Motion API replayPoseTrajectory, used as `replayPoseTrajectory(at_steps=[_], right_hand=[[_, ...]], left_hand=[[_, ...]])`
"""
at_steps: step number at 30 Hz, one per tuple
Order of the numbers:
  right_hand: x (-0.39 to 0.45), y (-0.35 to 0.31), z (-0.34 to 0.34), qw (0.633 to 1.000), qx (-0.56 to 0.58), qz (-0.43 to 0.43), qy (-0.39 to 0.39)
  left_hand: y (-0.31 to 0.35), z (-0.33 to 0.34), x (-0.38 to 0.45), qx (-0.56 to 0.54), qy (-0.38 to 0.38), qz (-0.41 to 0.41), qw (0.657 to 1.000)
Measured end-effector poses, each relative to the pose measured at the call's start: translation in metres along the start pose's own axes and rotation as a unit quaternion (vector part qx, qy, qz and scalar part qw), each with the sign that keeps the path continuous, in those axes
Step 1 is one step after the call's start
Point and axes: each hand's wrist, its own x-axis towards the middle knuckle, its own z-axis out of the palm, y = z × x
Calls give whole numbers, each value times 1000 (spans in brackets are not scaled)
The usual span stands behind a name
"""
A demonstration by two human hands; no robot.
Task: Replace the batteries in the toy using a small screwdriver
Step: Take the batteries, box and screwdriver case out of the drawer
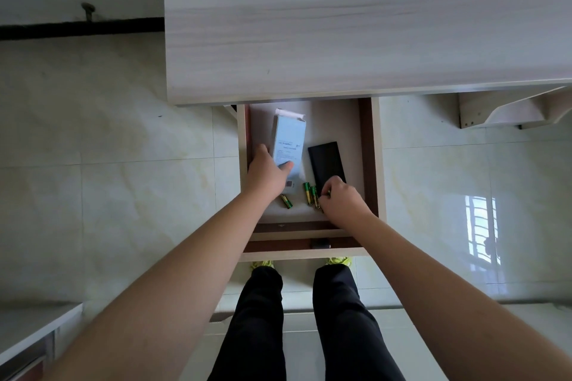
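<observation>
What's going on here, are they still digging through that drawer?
A person stands at an open drawer under a wooden desk. The left hand holds a pale blue box, thumb across its face. The right hand has its fingers curled around green batteries on the drawer floor; one more battery lies apart beside the left wrist. A flat black device lies beside the box. No toy or screwdriver shows.

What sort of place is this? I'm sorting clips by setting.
Probably a room in a home: a wood-grain desk with its drawer pulled open over a glossy tiled floor, loose batteries and a carton inside, a window reflection on the tiles.
</observation>
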Motion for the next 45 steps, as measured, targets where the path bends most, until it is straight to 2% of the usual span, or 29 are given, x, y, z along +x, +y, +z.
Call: replayPoseTrajectory(at_steps=[3,7,13,25,33,37,41,45], right_hand=[[3,-5,5,1000,-15,6,12],[6,-10,13,994,-93,10,57],[11,-25,27,981,-181,37,66],[28,-47,51,980,-171,65,73],[37,-43,53,989,-114,83,47],[31,-40,44,996,-73,43,28],[24,-35,34,995,97,6,23],[20,-33,29,956,289,54,14]], left_hand=[[-8,-13,-27,-5,-12,33,999],[-17,-29,-65,-35,-16,18,999],[-35,-52,-88,-117,7,13,993],[-54,-68,-80,-207,25,-16,978],[-65,-67,-82,-208,28,-14,978],[-69,-66,-83,-221,25,-17,975],[-72,-65,-83,-221,27,-21,975],[-75,-63,-85,-233,28,-22,972]])
